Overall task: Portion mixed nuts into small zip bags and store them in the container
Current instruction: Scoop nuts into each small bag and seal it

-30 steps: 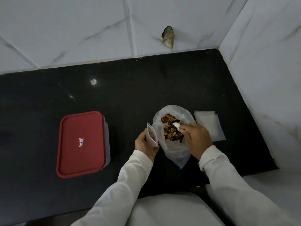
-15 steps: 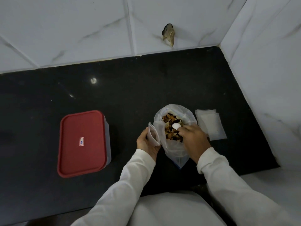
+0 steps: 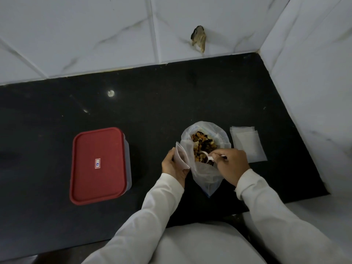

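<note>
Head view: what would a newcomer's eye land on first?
The red-lidded container, shut, at the left of the black counter, is the one strong colour. At centre the open bag of mixed nuts stands out, with the right grip holding a white spoon in it and the left grip holding a small zip bag beside it. A broken patch in the white wall tile sits above them.

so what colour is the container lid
Red lid, small white label; head view.

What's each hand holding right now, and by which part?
Left hand grips a small zip bag by its left edge. Right hand pinches a white spoon by its handle, bowl in the nuts.
</note>
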`<state>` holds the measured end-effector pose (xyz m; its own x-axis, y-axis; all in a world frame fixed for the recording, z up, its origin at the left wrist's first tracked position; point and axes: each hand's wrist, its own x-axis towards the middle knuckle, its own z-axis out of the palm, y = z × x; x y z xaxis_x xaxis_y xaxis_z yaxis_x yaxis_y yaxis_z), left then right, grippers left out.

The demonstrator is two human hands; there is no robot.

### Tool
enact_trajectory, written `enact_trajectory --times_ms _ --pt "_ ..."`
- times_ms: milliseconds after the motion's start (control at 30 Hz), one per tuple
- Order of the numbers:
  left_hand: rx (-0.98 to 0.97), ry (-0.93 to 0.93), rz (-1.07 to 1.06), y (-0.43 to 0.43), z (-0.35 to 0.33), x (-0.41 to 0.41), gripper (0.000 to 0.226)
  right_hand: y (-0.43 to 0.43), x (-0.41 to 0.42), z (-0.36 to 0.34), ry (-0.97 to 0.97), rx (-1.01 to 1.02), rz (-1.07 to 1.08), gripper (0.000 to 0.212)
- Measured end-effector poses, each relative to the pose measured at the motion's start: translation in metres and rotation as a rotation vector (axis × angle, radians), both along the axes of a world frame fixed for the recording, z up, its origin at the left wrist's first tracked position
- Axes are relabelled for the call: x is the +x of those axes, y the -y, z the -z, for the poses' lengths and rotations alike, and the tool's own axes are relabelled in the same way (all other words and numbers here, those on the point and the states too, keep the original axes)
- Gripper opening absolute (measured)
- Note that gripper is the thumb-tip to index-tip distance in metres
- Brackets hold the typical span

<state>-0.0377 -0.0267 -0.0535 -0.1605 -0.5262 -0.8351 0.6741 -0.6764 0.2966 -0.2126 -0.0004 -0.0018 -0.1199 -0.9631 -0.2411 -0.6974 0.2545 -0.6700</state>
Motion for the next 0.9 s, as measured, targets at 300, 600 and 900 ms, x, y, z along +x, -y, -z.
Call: enact_trajectory --times_ms 300,600,900 --pt "0.019 -0.006 0.013 0.002 -0.006 0.003 0.047 0.009 0.001 0.003 0.269 0.293 0.221 0.019" --pt "0.048 -0.021 -0.001 0.003 -0.014 0.009 0.046 0.006 -0.015 -0.002 0.608 0.314 0.424 0.018" --pt "0.016 -0.014 0.024 0.001 -0.018 0.017 0.044 -0.01 -0.006 -0.047 0.878 0.212 0.558 0.025"
